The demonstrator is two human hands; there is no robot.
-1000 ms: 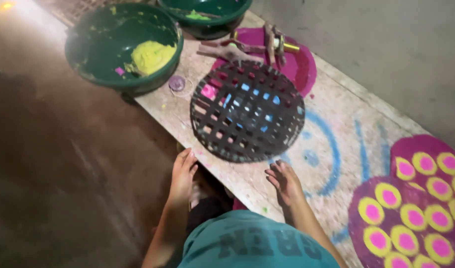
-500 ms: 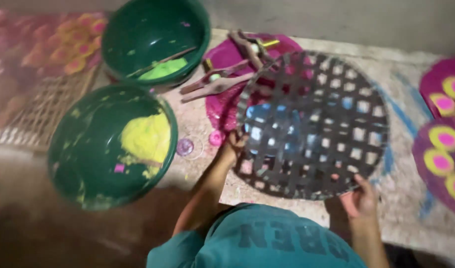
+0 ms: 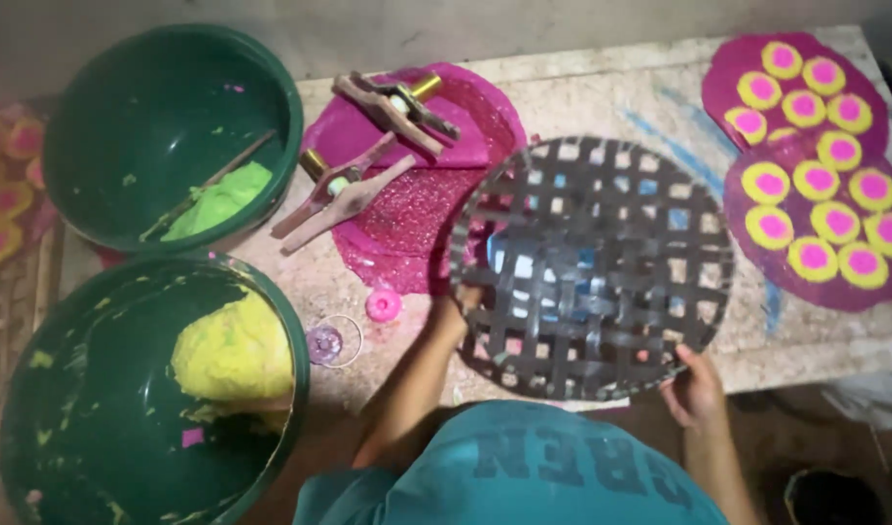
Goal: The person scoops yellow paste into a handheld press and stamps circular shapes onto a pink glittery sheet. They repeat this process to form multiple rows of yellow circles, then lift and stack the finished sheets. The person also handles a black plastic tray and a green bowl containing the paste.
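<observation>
A round dark woven lattice tray [image 3: 602, 272] is held above the stone slab, tilted slightly. My left hand [image 3: 458, 303] grips its left rim, fingers partly hidden under the weave. My right hand [image 3: 695, 387] holds its lower right rim. Beneath the tray's left side lies a magenta disc [image 3: 407, 209] with two wooden-handled presses [image 3: 368, 146] on it. My teal shirt fills the bottom centre.
Two green bowls stand at left: the near one [image 3: 37, 428] holds yellow dough [image 3: 234, 352], the far one [image 3: 96, 107] holds green dough and a stick. A small pink lump [image 3: 383, 305] and a clear ring lie near them. Magenta sheets with yellow-pink dots [image 3: 816, 175] lie right.
My view has swung left and lower. Both hands went from resting near the slab's edge to gripping the lattice tray, which is now lifted and shifted right of the magenta disc.
</observation>
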